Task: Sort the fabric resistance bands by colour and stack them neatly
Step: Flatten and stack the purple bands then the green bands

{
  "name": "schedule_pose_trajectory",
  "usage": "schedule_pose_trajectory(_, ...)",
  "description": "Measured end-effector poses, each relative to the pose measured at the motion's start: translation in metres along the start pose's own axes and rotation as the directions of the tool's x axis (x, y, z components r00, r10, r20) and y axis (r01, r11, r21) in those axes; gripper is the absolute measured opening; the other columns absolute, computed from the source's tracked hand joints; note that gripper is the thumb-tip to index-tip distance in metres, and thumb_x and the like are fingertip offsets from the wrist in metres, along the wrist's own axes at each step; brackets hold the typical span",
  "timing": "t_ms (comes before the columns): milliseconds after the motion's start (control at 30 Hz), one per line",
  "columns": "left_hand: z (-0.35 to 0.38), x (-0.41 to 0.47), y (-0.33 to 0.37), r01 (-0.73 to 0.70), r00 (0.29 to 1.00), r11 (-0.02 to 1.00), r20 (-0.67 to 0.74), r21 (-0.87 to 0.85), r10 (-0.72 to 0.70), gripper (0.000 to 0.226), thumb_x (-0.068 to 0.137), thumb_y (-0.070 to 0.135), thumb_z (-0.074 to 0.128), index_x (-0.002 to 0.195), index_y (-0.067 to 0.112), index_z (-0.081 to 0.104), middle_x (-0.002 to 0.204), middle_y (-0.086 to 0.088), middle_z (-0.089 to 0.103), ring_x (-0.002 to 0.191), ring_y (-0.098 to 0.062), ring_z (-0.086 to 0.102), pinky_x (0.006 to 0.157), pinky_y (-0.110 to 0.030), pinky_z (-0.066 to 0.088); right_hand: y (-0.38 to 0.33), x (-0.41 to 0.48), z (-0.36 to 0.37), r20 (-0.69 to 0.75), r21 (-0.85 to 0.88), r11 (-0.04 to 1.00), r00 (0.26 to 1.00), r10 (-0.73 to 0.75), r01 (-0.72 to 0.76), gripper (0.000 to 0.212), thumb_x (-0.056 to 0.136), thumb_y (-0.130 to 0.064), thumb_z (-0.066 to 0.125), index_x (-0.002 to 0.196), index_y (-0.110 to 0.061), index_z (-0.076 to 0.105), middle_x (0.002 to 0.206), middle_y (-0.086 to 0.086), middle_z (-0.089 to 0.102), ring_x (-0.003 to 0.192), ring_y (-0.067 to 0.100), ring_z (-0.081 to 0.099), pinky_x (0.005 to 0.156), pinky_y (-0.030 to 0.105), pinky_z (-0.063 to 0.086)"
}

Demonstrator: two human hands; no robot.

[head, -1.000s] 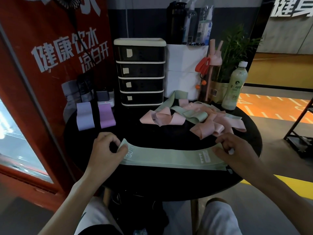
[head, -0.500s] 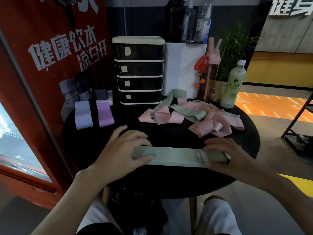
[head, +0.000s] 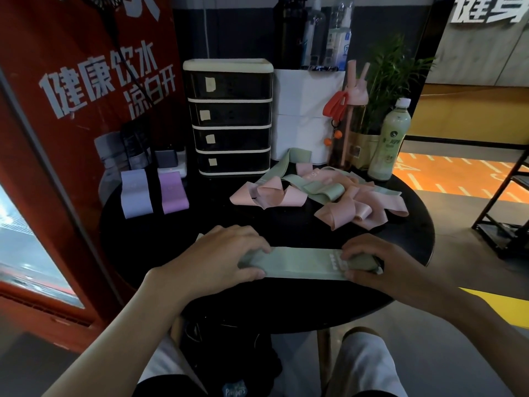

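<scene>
Item: green band (head: 303, 263), folded flat, lying crosswise near the front edge of the counter (head: 257, 308). Held by: left hand (head: 217, 262), clamped on its left end with fingers on top and thumb at the near edge; right hand (head: 380, 267), pinching the right end likewise. Step, as judged: squaring the fold. Next move likely calls for starting a green pile beside the lilac band (head: 136, 193) and purple band (head: 173, 191), far left. Unsorted heap (head: 337, 202) of pink and green bands lies behind.

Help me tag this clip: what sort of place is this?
Probably a gym or fitness studio: pink and green fabric resistance bands heaped on a round black table, orange line-marked sports flooring behind, and large white wall characters apparently reading fitness.
</scene>
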State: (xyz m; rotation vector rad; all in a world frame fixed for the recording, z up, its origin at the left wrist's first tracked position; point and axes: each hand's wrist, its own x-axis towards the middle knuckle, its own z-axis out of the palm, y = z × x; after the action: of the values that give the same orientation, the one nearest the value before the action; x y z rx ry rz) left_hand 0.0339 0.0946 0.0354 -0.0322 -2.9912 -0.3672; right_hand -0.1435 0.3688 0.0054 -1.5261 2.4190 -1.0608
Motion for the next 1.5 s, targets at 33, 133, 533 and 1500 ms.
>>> schedule_pose_trajectory(33,0.000,0.002,0.002,-0.014,1.000,1.000,0.003,-0.022,0.014,0.045,0.089,0.053,0.064,0.132,0.041,0.053,0.130,0.027,0.044,0.105,0.009,0.035,0.090,-0.010,0.022,0.001,0.000,0.000,0.000,0.001,1.000,1.000,-0.006,0.006,0.023,0.076,-0.027,0.078,0.095,-0.033,0.067,0.110,-0.020,0.056,0.105,0.003,0.056,0.079,0.009,0.044)
schedule_pose_trajectory(133,0.003,0.008,0.006,-0.035,0.999,0.994,0.024,-0.100,0.038,0.043,0.090,0.051,0.065,0.131,0.041,0.056,0.130,0.027,0.045,0.119,0.007,0.043,0.104,-0.026,0.031,0.001,0.000,0.001,-0.005,0.015,1.000,1.000,-0.019,0.019,0.024,0.074,-0.040,0.073,0.096,-0.031,0.067,0.111,-0.019,0.056,0.105,0.006,0.058,0.081,0.010,0.044)
schedule_pose_trajectory(533,0.008,0.030,0.021,-0.015,0.999,0.987,-0.048,-0.159,0.007,0.035,0.092,0.059,0.055,0.122,0.042,0.059,0.120,0.023,0.049,0.113,0.000,0.050,0.102,-0.030,0.034,-0.001,0.000,-0.001,0.020,-0.001,1.000,1.000,0.005,-0.005,0.025,0.077,-0.020,0.081,0.095,-0.030,0.067,0.109,-0.011,0.061,0.104,0.003,0.057,0.083,0.010,0.043)
schedule_pose_trajectory(1500,0.051,0.057,0.020,0.044,0.998,0.999,-0.047,0.006,-0.044,0.039,0.096,0.063,0.036,0.128,0.047,0.053,0.132,0.022,0.040,0.128,-0.002,0.031,0.103,-0.032,0.025,0.051,0.182,-0.023,-0.163,-0.143,0.862,0.870,0.465,-0.487,0.040,0.079,-0.017,0.072,0.119,-0.013,0.068,0.112,0.000,0.064,0.112,0.020,0.059,0.103,0.041,0.043)
